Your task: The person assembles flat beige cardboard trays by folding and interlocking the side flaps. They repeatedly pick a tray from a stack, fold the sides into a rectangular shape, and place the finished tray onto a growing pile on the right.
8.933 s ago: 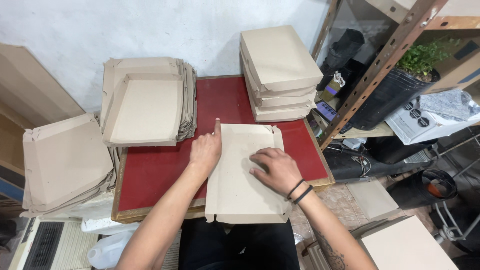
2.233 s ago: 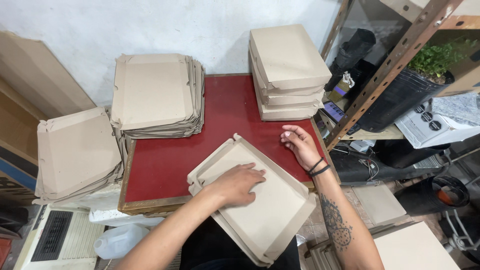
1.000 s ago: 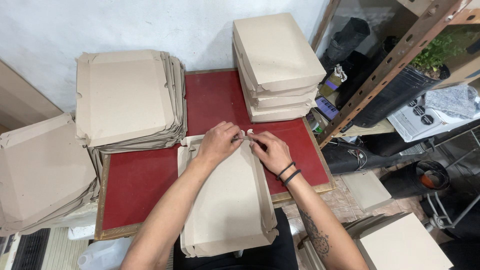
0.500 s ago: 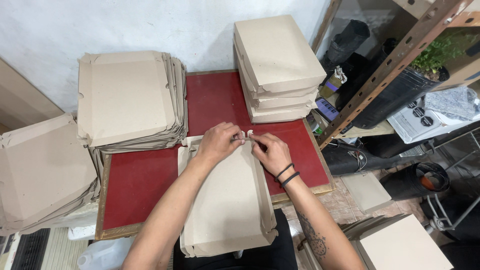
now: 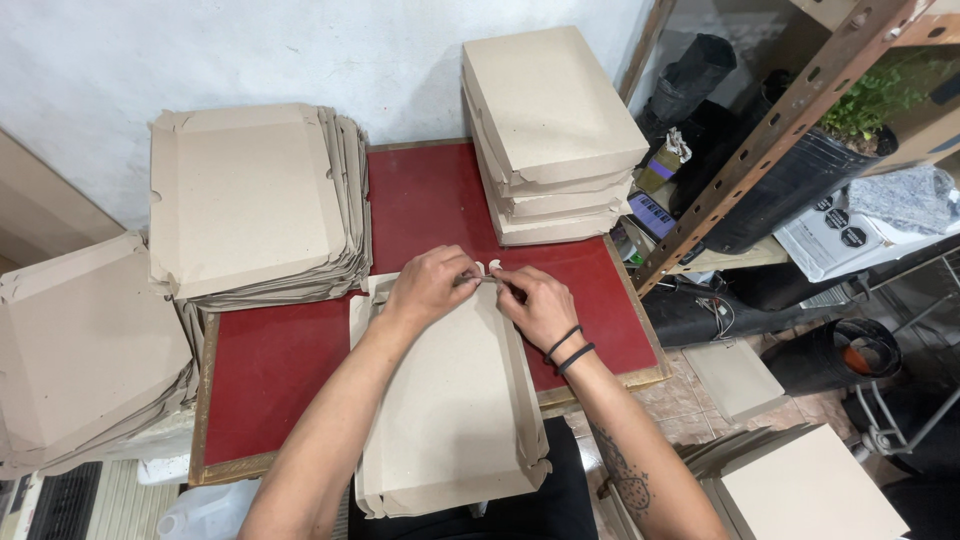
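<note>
The flat cardboard box [image 5: 450, 410] lies on the red bench [image 5: 280, 350]. The left hand [image 5: 430, 288] and right hand [image 5: 538, 305] pinch its far edge.

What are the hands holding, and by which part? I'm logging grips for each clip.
Both the left hand and right hand pinch the far edge of the cardboard box blank.

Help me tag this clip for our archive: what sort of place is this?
Probably a small box-making workshop. Flat cardboard blanks are piled on a red worktable, a stack of folded boxes stands beside them, and metal shelving stands alongside. Both hands pinch the far edge of one cardboard tray.
</note>
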